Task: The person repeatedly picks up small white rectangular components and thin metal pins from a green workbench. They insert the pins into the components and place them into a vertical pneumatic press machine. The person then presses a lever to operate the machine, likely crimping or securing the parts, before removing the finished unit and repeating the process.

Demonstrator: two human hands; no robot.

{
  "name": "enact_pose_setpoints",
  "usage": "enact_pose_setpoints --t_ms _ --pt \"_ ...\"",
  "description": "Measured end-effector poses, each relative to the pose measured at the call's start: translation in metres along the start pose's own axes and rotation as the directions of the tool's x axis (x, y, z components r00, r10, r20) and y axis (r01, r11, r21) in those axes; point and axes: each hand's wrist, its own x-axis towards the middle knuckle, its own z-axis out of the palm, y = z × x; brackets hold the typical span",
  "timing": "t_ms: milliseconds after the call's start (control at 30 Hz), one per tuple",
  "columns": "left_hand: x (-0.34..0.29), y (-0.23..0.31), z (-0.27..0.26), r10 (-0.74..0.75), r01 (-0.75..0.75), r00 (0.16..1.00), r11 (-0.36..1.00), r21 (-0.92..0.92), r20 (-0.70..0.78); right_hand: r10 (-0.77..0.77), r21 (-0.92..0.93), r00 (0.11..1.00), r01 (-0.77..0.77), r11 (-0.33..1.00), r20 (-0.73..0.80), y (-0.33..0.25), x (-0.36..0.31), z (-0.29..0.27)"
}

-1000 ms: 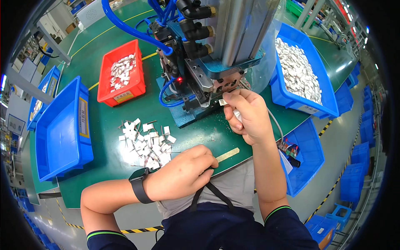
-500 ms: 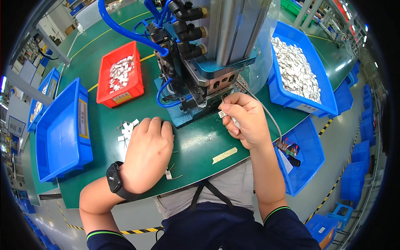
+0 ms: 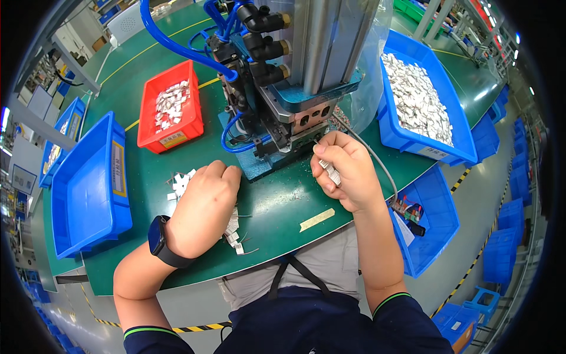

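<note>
My right hand [image 3: 349,171] is closed around several small white wired connectors [image 3: 329,173], just in front of the machine's lower metal block [image 3: 306,121]. Thumb and forefinger are pinched together near that block. On the green table to the left, my left hand [image 3: 205,206] rests palm down with curled fingers, a black watch on its wrist. Its fingertips are hidden, so what they hold cannot be made out. Loose white connectors [image 3: 178,185] lie beyond this hand, and more connectors [image 3: 233,231] with thin leads lie beside it, close to the table's front edge.
Blue air hoses [image 3: 177,44] run into the machine. A red bin [image 3: 168,141] of white pieces stands at the back left, near an empty blue bin [image 3: 82,194]. Back right is a full blue bin [image 3: 424,144]. A lower blue bin [image 3: 433,236] sits beside the table edge.
My left hand has shifted slightly left and up, uncovering more connectors beside it. My right hand has turned a little, so more of the white connectors in it show.
</note>
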Motion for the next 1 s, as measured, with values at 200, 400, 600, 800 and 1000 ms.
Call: enact_pose_setpoints --t_ms 200,400,600,800,1000 --pt "0.004 -0.005 -0.015 0.061 -0.09 0.984 0.981 -0.173 -0.166 0.045 -0.011 0.997 -0.045 0.999 0.067 -0.001 -0.001 -0.002" --pt "0.013 0.003 -0.006 -0.083 -0.034 0.981 0.815 -0.578 -0.176 0.165 -0.21 0.973 -0.13 0.969 0.159 -0.002 -0.003 0.007" --pt "0.011 0.011 0.005 -0.229 0.203 0.967 0.434 -0.878 0.11 0.245 -0.442 0.937 -0.115 0.89 0.25 -0.004 -0.006 0.026" --pt "0.011 0.013 0.007 -0.197 0.244 0.967 0.522 -0.817 0.163 0.244 -0.548 0.936 -0.069 0.834 0.254 0.007 -0.004 0.03" --pt "0.011 0.014 0.017 -0.174 0.133 0.984 0.596 -0.792 0.035 0.217 -0.53 0.952 -0.073 0.845 0.214 0.007 -0.003 0.024"
